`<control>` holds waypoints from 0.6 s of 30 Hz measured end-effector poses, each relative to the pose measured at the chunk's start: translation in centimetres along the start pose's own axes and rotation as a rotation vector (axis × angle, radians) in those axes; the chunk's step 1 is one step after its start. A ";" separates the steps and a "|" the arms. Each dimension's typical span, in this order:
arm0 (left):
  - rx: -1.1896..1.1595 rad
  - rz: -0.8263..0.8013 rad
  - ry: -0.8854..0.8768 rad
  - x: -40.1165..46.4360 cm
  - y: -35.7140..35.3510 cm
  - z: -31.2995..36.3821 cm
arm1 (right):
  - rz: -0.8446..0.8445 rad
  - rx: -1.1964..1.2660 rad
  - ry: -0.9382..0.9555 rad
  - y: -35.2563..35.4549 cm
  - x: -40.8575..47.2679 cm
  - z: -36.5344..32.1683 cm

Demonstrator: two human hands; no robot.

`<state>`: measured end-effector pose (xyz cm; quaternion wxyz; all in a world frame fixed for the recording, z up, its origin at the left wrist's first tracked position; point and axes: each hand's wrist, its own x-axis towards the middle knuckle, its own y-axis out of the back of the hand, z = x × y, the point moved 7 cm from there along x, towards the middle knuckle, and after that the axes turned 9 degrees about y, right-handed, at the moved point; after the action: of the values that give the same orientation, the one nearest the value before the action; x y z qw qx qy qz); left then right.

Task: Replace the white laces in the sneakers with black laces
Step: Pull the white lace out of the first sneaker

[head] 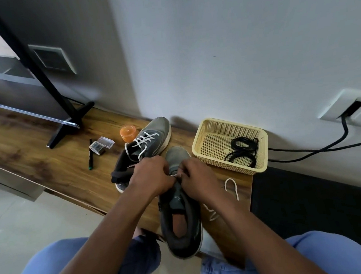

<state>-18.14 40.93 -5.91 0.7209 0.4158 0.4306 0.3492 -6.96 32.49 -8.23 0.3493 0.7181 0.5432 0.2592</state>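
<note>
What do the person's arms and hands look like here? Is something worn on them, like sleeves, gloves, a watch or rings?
Both forearms are bare up to the lower edge of the picture, so no sleeves show. The left hand and the right hand wear no gloves. No watch or bracelet shows on either wrist, and no ring is visible on the fingers, though some are hidden.
</note>
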 end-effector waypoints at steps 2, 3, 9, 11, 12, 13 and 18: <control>0.005 0.002 0.013 0.2 -0.2 -0.1 | -0.026 0.087 -0.029 0.1 0.0 0.5; 0.015 0.003 0.016 0.2 -0.2 -0.1 | -0.033 0.161 -0.053 0.3 0.0 0.8; 0.069 0.012 0.015 0.5 -0.1 0.0 | -0.035 0.452 -0.086 3.9 -0.5 1.4; 0.080 0.010 0.004 0.4 0.0 0.2 | -0.129 0.191 -0.046 5.0 -1.0 1.7; 0.081 0.008 0.001 0.4 0.1 0.3 | -0.196 0.020 -0.037 5.3 -1.4 2.1; 0.078 0.008 0.000 0.3 0.2 0.4 | -0.249 -0.136 -0.036 5.6 -1.9 2.5; 0.085 0.120 -0.023 -0.5 1.1 1.5 | -0.367 -0.336 -0.106 5.5 -4.1 4.3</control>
<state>-17.09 40.52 -4.30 0.6854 0.4751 0.4111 0.3682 -1.58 26.73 -6.57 0.5329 0.5520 0.5948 0.2400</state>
